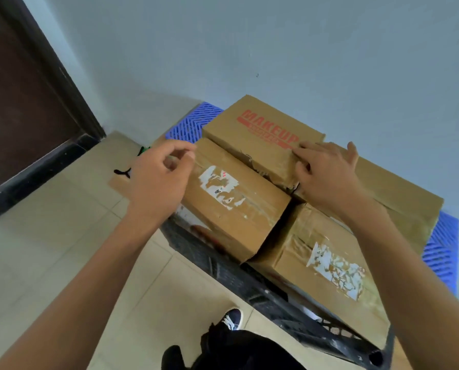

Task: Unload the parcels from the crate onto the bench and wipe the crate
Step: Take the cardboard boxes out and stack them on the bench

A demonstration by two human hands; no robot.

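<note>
While the left hand (162, 174) hovers, the right hand (325, 170) touches the MAKEUP parcel (263, 132).

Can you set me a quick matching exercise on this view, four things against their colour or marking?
Things:
1. crate
2. far parcel
3. near-right parcel
4. slatted surface

Descriptions:
A. blue plastic
B. red MAKEUP lettering
C. black lattice wall
D. torn white label, nearest the camera

Pairs: 1-C, 2-B, 3-D, 4-A. The right hand rests on the far parcel's near corner; the left hand hovers loosely curled, holding nothing.
</note>
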